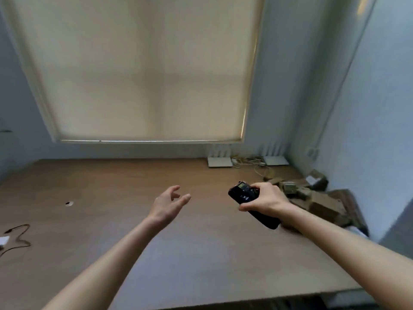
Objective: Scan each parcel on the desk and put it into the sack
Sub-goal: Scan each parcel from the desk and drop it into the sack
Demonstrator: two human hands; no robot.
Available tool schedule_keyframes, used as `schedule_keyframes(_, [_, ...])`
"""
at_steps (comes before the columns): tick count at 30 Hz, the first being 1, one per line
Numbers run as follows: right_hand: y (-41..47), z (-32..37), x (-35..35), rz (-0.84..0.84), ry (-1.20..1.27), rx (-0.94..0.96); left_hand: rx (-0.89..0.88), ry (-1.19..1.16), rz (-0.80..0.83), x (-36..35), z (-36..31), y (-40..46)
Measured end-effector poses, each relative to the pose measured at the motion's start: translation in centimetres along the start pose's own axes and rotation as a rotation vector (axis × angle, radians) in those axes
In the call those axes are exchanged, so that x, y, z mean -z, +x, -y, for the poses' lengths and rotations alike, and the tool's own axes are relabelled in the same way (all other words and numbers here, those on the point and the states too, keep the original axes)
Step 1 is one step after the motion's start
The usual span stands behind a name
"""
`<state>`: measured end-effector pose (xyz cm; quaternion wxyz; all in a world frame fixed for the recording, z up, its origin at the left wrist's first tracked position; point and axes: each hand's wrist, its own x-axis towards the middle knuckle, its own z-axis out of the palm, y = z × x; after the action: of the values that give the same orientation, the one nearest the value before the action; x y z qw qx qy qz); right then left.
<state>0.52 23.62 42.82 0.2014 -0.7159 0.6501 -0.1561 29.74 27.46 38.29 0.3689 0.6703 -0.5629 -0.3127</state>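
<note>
Over the wooden desk (201, 253): right hand (266, 201) grips black handheld scanner (244, 194), screen end pointing away. Left hand (168, 204) empty, fingers loosely spread, above desk. Brown cardboard parcels (317, 202) piled at desk's right edge, behind right hand, against wall.

Surface: wooden desk (201, 253).
At 2 o'clock: brown parcels (321, 202) piled.
At 1 o'clock: two white routers (220, 162), cables (250, 162).
At 9 o'clock: dark cord (17, 238).
</note>
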Motion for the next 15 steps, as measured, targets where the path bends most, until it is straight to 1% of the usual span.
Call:
schedule_keyframes(3, [-1.5,-8.5,4.1,-0.062,0.003,-0.159,-0.047,0.012,0.137,-8.0,-4.2,1.6])
schedule_keyframes(7, [-3.4,-18.6,7.8,-0.161,0.039,-0.347,-0.120,0.043,0.294,-17.5,-8.7,4.1])
schedule_keyframes(11, [-3.9,-26.8,9.8,-0.235,0.041,-0.519,-0.178,0.055,0.415,-26.2,-12.0,6.8])
schedule_keyframes(15, [-2.0,-33.7,11.2,-0.278,0.039,-0.661,-0.201,0.064,0.514,-34.6,-14.1,10.7])
